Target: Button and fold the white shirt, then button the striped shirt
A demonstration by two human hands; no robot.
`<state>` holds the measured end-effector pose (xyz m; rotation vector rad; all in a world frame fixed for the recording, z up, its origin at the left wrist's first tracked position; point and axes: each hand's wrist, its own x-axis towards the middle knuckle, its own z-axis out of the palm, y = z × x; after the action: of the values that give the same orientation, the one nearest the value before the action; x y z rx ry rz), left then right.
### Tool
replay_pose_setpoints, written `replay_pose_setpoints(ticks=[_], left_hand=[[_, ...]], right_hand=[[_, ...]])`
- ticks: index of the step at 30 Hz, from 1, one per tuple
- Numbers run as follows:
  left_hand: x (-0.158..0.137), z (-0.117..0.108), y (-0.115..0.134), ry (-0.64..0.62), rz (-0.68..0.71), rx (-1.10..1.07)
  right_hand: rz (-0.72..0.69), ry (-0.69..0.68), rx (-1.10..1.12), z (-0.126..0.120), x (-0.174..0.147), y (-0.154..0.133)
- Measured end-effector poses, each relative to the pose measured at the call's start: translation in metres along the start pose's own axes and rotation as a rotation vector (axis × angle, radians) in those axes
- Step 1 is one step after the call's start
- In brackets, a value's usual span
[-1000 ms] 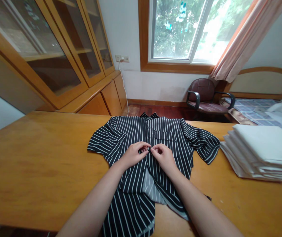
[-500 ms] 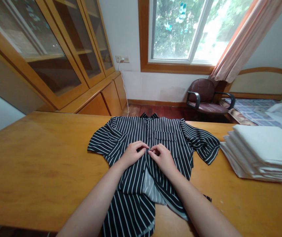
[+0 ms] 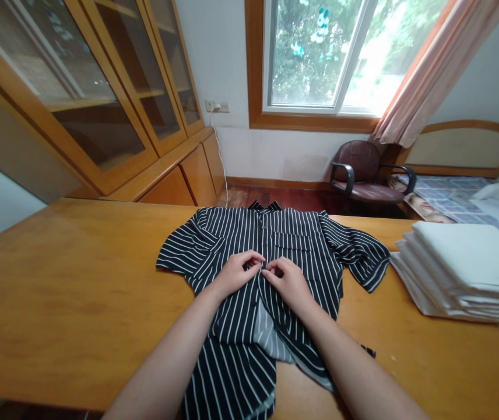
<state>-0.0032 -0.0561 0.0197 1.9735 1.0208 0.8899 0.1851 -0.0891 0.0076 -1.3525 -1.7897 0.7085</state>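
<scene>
- Where the two front edges of the striped shirt (image 3: 276,245) meet, both hands sit close together at mid-chest, fingertips nearly touching.
- The left hand (image 3: 235,272) has its fingers pinched on the shirt's left front edge, thumb and forefinger closed on the cloth.
- The right hand (image 3: 290,282) pinches the facing edge in the same way, its fingers curled down onto the fabric; whether a button lies between them is too small to tell.
- The shirt is black with thin white stripes and lies face up on the wooden table (image 3: 66,280), collar pointing away toward the far edge, short sleeves spread to either side.
- Above the hands the front is closed; below them it gapes, showing the paler inside of the cloth, and the hem hangs over the near table edge.
- A stack of white folded cloth (image 3: 463,268) lies on the table to the right, just beside the shirt's sleeve but apart from it.
- Beyond the table stand a glass-fronted cabinet (image 3: 101,99), a window (image 3: 332,52) with a curtain (image 3: 433,70), and a dark armchair (image 3: 363,172).
</scene>
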Motion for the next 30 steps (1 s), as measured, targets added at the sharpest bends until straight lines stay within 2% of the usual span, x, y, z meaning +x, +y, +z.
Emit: replay_pose_setpoints(ticks=[13,21,30], left_hand=[[0.0009,-0.0004,-0.0026,-0.009,-0.016,-0.044],[0.0024,-0.0012,-0.0003,-0.013,0.019,0.052],[0.0021,-0.0015,-0.0019,-0.023,0.021,0.033]], right_hand=[[-0.029,0.016,0.030,0.0012,-0.0006,0.0010],[-0.026,0.017,-0.010,0.0021,-0.0017,-0.0019],[-0.050,0.040,-0.031,0.0040,-0.0029,0.0017]])
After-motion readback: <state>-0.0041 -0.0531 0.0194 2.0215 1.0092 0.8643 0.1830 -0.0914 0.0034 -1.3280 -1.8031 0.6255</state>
